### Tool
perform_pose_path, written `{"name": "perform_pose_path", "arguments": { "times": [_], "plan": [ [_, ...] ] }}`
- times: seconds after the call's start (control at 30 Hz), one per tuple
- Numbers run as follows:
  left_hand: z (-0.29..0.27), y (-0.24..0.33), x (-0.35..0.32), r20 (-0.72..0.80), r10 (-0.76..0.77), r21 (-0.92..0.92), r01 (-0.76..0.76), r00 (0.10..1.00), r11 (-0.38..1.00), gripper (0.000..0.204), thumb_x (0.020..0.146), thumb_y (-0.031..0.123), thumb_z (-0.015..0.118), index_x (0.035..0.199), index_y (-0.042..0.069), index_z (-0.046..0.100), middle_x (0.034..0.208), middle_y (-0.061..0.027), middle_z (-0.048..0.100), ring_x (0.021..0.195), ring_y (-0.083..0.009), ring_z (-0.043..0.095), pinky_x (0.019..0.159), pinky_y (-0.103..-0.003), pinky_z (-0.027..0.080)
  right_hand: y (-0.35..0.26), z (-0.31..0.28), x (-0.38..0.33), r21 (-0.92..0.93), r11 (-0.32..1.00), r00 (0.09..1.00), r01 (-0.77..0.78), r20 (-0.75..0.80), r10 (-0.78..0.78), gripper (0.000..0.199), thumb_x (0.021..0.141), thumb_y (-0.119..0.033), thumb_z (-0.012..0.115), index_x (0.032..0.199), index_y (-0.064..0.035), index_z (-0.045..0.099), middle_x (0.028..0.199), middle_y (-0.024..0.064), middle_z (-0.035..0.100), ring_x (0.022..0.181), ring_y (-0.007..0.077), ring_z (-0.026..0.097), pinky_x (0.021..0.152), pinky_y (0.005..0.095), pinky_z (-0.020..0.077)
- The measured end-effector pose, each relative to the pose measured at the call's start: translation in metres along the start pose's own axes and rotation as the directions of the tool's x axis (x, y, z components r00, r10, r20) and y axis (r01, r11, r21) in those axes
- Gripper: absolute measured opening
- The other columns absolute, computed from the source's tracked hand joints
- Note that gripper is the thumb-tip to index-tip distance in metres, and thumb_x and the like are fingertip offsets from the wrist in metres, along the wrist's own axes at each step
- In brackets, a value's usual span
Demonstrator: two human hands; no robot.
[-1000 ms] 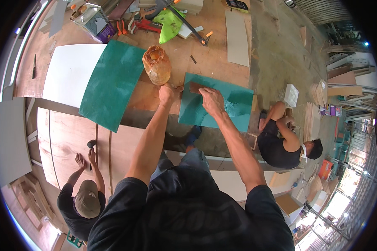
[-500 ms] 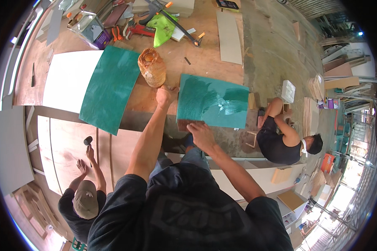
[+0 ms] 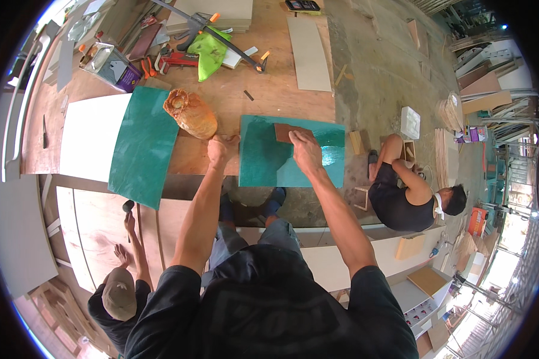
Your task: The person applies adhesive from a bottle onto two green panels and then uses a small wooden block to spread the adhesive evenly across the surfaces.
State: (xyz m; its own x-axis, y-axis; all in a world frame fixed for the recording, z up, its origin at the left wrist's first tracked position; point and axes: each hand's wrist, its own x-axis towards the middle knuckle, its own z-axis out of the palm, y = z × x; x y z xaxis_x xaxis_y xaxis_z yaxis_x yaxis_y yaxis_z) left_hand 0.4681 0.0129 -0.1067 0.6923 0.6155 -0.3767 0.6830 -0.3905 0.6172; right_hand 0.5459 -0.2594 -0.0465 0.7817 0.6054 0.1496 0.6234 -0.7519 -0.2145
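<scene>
My right hand (image 3: pixel 307 152) is closed on a flat brown spreader (image 3: pixel 290 133). The spreader lies against a green panel (image 3: pixel 260 173), whose surface has a wet, glossy patch on its right part. To the left, my left hand (image 3: pixel 223 151) is closed at the lower end of an amber-coated, cut-open plastic container (image 3: pixel 200 121), which leans to the left with its mouth away from me. Left of the container lies a second green panel (image 3: pixel 144 143), partly over a white sheet (image 3: pixel 90 128).
A bar clamp (image 3: pixel 233 43), a bright green cloth (image 3: pixel 209 55) and a metal can (image 3: pixel 109 67) sit at the back. One co-worker (image 3: pixel 118 293) holds a mallet (image 3: pixel 127 206) at lower left; another (image 3: pixel 404 197) squats to the right. A pale board (image 3: pixel 310 54) lies far right.
My right hand has moved the spreader from the panel's near left edge up to its far middle. My left hand and the container have shifted left, and the container leans further left.
</scene>
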Motion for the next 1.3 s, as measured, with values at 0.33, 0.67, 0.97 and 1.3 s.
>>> {"name": "perform_pose_path", "arguments": {
  "times": [0.33,0.67,0.97,1.3],
  "plan": [
    [0.0,0.004,-0.003,-0.042,0.038,0.001,-0.037,0.998,0.999,0.048,0.073,0.048,0.075,0.08,0.001,0.073,0.082,-0.0215,0.072,0.079,-0.039,0.071,0.074,-0.044,0.057,0.011,-0.012,0.024,0.165,0.986,0.99,0.028,0.128,-0.05,0.032,0.084,0.001,0.056,0.111,-0.0055,0.07,0.108,0.0115,0.071,0.104,0.0327,0.066,0.093,0.0449,0.0512],
    [0.001,0.003,-0.005,-0.067,0.076,0.018,-0.075,0.995,0.997,0.047,0.074,0.046,0.076,0.081,-0.001,0.073,0.076,-0.0253,0.07,0.078,-0.0392,0.072,0.072,-0.045,0.056,-0.048,-0.056,-0.139,0.215,0.976,0.899,-0.046,0.435,-0.054,0.035,0.081,-0.005,0.062,0.116,-0.0075,0.067,0.114,0.0075,0.07,0.106,0.0283,0.067,0.091,0.0436,0.0516],
    [0.014,-0.006,0.006,-0.063,0.153,-0.056,-0.156,0.986,0.986,0.04,0.08,0.037,0.075,0.076,-0.002,0.07,0.065,-0.0147,0.068,0.064,-0.0263,0.069,0.062,-0.04,0.053,0.09,-0.029,-0.023,0.136,0.99,0.996,0.05,0.073,-0.06,0.032,0.091,-0.002,0.056,0.119,-0.009,0.07,0.12,0.008,0.07,0.104,0.0308,0.067,0.09,0.0416,0.0547],
    [0.021,-0.014,-0.003,-0.169,0.183,0.052,-0.177,0.969,0.983,0.04,0.081,0.037,0.075,0.071,-0.001,0.069,0.061,-0.0123,0.065,0.059,-0.0242,0.065,0.059,-0.039,0.051,0.076,-0.038,-0.042,0.26,0.962,0.96,0.084,0.238,-0.148,0.028,0.081,0.002,0.058,0.104,-0.0076,0.071,0.101,0.0091,0.072,0.091,0.0331,0.069,0.086,0.0456,0.0552]
  ]
}}
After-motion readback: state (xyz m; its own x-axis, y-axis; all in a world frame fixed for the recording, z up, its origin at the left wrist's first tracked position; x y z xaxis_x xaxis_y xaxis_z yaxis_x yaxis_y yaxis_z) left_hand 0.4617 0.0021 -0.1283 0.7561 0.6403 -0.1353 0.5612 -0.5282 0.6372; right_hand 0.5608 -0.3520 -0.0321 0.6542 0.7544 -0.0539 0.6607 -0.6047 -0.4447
